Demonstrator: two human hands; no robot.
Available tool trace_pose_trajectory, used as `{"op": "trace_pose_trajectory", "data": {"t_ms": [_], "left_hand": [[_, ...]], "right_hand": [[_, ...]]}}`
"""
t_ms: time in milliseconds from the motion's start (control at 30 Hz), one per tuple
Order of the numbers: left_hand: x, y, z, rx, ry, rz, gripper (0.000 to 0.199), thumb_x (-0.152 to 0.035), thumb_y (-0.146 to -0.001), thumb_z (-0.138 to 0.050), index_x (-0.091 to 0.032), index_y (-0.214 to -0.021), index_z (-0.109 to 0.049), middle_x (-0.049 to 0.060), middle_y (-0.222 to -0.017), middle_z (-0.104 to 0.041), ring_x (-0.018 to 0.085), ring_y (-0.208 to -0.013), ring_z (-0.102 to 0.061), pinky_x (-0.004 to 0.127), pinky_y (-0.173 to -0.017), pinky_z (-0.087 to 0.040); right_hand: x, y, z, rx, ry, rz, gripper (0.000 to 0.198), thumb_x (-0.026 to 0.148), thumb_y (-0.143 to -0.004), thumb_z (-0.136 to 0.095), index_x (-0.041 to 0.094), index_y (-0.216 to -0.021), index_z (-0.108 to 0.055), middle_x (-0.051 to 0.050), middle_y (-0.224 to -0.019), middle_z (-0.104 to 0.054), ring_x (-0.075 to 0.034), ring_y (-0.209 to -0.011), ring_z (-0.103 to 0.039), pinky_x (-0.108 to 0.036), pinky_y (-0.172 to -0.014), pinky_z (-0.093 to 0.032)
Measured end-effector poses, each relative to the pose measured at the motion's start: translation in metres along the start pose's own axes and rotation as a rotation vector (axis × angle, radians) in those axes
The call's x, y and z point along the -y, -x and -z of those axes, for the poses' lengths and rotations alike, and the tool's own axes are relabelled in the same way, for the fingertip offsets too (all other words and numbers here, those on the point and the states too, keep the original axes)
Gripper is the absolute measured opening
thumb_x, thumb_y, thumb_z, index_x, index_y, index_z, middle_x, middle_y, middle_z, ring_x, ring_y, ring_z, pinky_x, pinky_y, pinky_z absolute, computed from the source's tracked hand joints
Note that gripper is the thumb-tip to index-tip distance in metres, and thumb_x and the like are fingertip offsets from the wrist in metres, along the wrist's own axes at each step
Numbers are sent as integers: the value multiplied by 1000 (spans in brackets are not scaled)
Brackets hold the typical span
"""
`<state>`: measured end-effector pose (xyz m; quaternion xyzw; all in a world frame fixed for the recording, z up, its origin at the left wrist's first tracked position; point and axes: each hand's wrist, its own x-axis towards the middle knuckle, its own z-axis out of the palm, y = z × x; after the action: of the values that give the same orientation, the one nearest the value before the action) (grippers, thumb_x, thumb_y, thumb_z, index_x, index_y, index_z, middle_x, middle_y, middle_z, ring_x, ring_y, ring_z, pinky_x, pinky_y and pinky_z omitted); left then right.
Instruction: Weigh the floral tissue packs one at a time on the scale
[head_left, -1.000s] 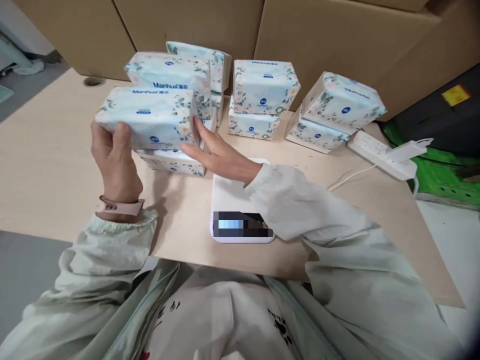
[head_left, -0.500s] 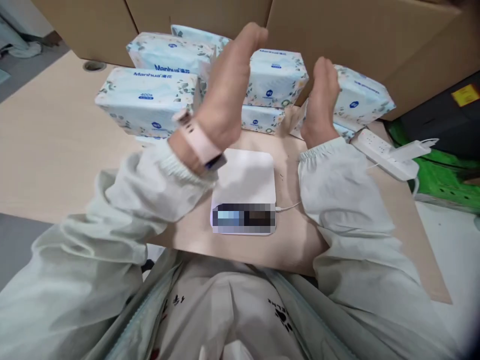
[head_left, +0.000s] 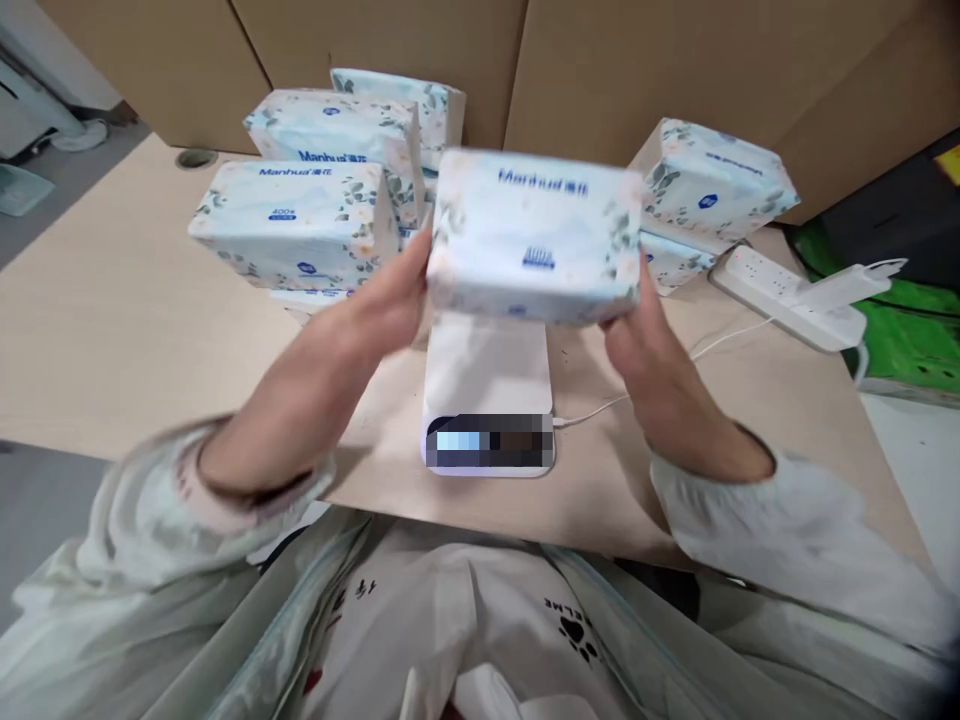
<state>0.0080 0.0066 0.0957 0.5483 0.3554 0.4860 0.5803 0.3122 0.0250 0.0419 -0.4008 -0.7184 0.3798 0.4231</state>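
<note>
Between my two hands is a light blue pack of tissues [head_left: 536, 235] printed with flowers, slightly blurred. My left hand [head_left: 401, 295] presses its left end and my right hand [head_left: 634, 310] its right end; some fingers are hidden behind it. The pack is raised above the back part of a white kitchen scale [head_left: 487, 370], whose display at the front is pixelated. A white cable runs from the scale's right side. To the left, another tissue pack [head_left: 289, 220] lies nearest my left hand, on top of one beneath it.
More tissue packs [head_left: 337, 125] stand behind on the left, and a stacked pair [head_left: 712, 185] sits at the right. A white power strip [head_left: 795, 295] lies by the table's right edge. Brown cardboard boxes [head_left: 390, 45] line the back. The table [head_left: 97, 300] has a round cable hole.
Both hands have gripped a tissue pack from the middle of the back row and brought it nearer, over the scale. My left sleeve now covers the pink watch strap more.
</note>
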Motion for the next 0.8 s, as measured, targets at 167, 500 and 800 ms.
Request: {"op": "trace_pose_trajectory", "data": {"t_ms": [167,500,800], "left_hand": [[31,58,24,-30,-118,42,53,-46,-102,-79,-28,-152,-76,-1,-159,-69,40,-165,-49,58,-146,-30],[83,42,13,-201,-93,-245,56,-60,-110,-59,-32,-157,-70,-1,-169,-61,34,-167,-47,51,-147,-33],[78,41,18,-161,-69,-161,59,-64,-110,-49,-35,-158,-69,-6,-169,-60,31,-170,-43,48,-146,-34]], "right_hand": [[8,59,-29,65,20,-163,86,57,-111,-59,44,-182,-10,7,-192,-22,-28,-180,-19,-60,-149,-17],[-26,63,-31,-482,186,52,47,51,-116,-46,44,-159,-63,-4,-151,-76,-33,-132,-77,-60,-112,-64],[-37,69,-36,-449,188,-15,44,47,-116,-46,42,-152,-69,0,-144,-79,-28,-127,-75,-57,-111,-62]]}}
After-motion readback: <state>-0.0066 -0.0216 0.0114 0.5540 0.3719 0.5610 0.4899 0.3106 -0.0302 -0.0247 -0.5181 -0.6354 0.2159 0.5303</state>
